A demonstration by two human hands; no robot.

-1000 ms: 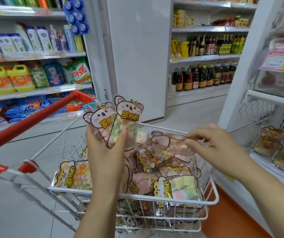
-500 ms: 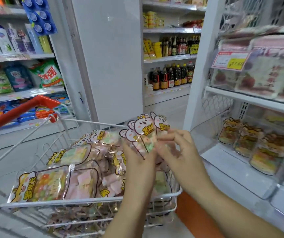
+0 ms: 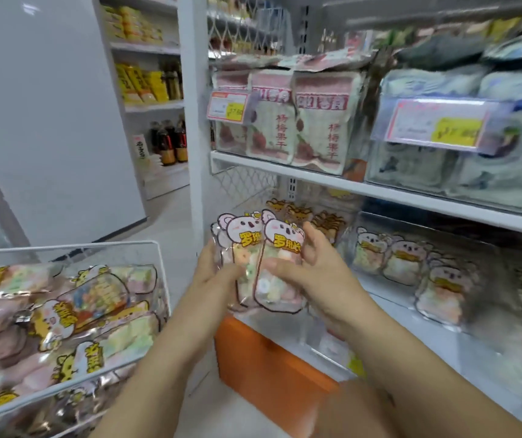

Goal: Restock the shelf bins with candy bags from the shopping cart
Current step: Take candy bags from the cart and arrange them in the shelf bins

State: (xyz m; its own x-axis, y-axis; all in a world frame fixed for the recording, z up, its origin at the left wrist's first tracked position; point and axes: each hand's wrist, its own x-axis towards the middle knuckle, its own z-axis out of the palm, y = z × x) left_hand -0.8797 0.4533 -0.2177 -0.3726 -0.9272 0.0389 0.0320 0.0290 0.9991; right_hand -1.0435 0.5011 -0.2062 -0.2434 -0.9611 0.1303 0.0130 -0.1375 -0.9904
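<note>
Far left of the held candy bags (image 3: 267,279): white wire shopping cart (image 3: 155,248), heaped with more cart candy bags (image 3: 89,298) lying flat, yellow and pink animal headers showing.

Just left of the held candy bags: left hand (image 3: 217,273), fingers curled round their left edge, thumb laid across the front.

The held candy bags themselves: upright and overlapped, at least two, pink koala headers on top, pastel rings visible through clear film; lifted clear of the cart, in front of the left end of the lower shelf (image 3: 389,298).

Just right of them: right hand (image 3: 319,273), thumb pressed on the front bag, fingers wrapped behind its right edge.

Below them: orange shelf base (image 3: 269,368).

Further right: clear shelf bin (image 3: 487,267) on the lower shelf, koala bags (image 3: 401,263) standing in a row inside, blurred.

Above and right: upper shelf (image 3: 379,191), white-and-pink pouches (image 3: 297,121) upright behind a price tag (image 3: 228,105).
</note>
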